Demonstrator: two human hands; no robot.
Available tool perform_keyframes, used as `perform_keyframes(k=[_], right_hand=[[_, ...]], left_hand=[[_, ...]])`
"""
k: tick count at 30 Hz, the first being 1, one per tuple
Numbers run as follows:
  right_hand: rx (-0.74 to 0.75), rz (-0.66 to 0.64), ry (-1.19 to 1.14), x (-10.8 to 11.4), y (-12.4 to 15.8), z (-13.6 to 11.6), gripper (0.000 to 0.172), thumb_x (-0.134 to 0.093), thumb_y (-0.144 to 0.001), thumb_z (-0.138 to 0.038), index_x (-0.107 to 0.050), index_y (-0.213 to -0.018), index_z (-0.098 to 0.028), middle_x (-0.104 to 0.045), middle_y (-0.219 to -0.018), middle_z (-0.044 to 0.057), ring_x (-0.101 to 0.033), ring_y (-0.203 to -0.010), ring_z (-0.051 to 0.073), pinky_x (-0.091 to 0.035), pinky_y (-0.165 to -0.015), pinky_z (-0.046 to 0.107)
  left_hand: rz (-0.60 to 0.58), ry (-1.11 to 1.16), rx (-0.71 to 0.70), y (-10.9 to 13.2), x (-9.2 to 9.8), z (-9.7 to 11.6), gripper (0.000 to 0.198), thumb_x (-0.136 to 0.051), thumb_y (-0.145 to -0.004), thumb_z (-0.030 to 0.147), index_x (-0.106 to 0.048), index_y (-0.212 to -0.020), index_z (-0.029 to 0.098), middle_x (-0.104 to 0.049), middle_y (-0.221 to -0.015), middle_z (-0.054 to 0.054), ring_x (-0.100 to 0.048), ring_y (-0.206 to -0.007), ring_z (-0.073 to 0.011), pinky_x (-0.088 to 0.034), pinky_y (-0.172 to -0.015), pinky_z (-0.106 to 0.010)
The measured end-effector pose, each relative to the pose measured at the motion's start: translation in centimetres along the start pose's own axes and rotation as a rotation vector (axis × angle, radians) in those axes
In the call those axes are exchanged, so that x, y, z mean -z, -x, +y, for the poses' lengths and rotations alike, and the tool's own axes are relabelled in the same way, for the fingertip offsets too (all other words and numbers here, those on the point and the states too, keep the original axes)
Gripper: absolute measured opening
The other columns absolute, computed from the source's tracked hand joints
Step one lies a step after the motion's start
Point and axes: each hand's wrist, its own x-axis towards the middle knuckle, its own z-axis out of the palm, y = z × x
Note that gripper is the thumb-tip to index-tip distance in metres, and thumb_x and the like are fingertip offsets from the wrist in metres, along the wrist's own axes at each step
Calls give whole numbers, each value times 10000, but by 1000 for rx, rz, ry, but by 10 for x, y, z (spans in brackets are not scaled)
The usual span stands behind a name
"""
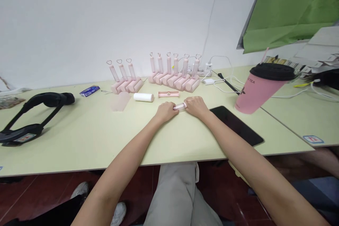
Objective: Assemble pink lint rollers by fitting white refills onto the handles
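Note:
Both my hands are closed on a small clear tube [180, 107] with a pink end, held low over the table. My left hand [166, 111] grips its left end, and my right hand [195, 105] wraps round the pink right end. Just beyond them lie a pink holder with an open front [168, 94] and a white cylinder [143, 97]. Left of these, a pale pink translucent sheet [122, 101] lies flat. At the back, several pink cylinders [182, 82] lie in two groups, with clear tubes topped by heart-shaped loops [176, 64] standing behind them.
A black tablet [235, 125] lies by my right forearm. Past it stands a pink drink cup [261, 90] with a black lid. White cables and a power strip [203, 73] run along the wall. To the left are a blue packet [89, 90] and a black headset [39, 113].

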Motion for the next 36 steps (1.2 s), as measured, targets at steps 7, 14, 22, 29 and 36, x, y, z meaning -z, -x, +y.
perform_keyframes(k=[7,14,22,29,36], right_hand=[[-55,-24,14,-2,-3,-1,281,-404,-770,-157,-663,-860,-100,-655,-845,157,-601,-785,232,-336,-616,282],[38,-72,19,-3,-1,4,270,-442,-750,-181,-678,-857,-105,-663,-837,154,-599,-772,227,-338,-634,281],[46,31,-24,2,3,8,249,-440,-730,-181,-676,-778,-119,-673,-806,123,-590,-717,203,-281,-570,280],[80,-21,-17,6,2,8,226,-468,-679,-155,-680,-752,-126,-675,-766,123,-583,-702,200,-269,-566,281],[23,1,-62,3,0,6,206,-446,-710,-161,-651,-693,-150,-670,-764,102,-570,-678,180,-253,-555,280]], left_hand=[[18,-57,45,-4,-3,5,270,-414,-770,285,-623,-892,166,-635,-845,-95,-592,-800,-216,-418,-650,-282],[14,-161,-75,2,0,8,248,-416,-794,265,-615,-887,150,-626,-853,-97,-595,-820,-208,-428,-697,-288],[85,-195,-76,10,5,19,266,-389,-840,280,-594,-932,138,-621,-840,-115,-607,-822,-228,-436,-704,-318],[68,-242,-125,6,13,24,234,-378,-823,149,-600,-891,115,-626,-808,-129,-619,-804,-227,-440,-665,-303],[129,-272,-127,2,7,19,205,-379,-831,152,-579,-867,126,-623,-749,-114,-622,-729,-221,-429,-597,-287]])
